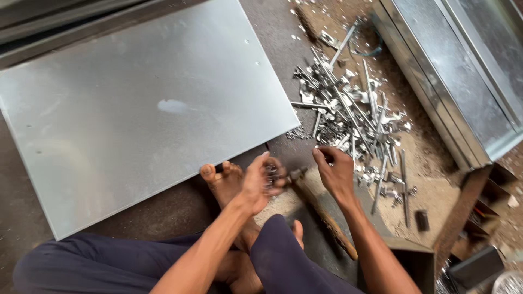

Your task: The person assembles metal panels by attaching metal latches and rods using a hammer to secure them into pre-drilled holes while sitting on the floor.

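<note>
A large flat metal sheet (141, 109) lies on the floor (180, 209) at ten o'clock. Just below its near edge, the left hand (262, 181) curls closed around a bunch of small metal pieces (272, 173), beside a bare foot (224, 182). A wooden-handled hammer (321, 209) lies between the hands. The right hand (335, 173), fingers pinched narrow, touches the scrap pile (348, 114) at one o'clock. Folded metal ducting (452, 71) sits at two o'clock.

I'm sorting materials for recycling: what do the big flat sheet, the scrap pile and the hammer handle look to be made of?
The flat sheet looks like galvanized steel: dull grey, faintly mottled sheen. The scrap pile by the right hand seems the same metal: bright silvery strips and offcuts. The hammer handle looks like bare wood: brown and matte, probably unvarnished.
</note>
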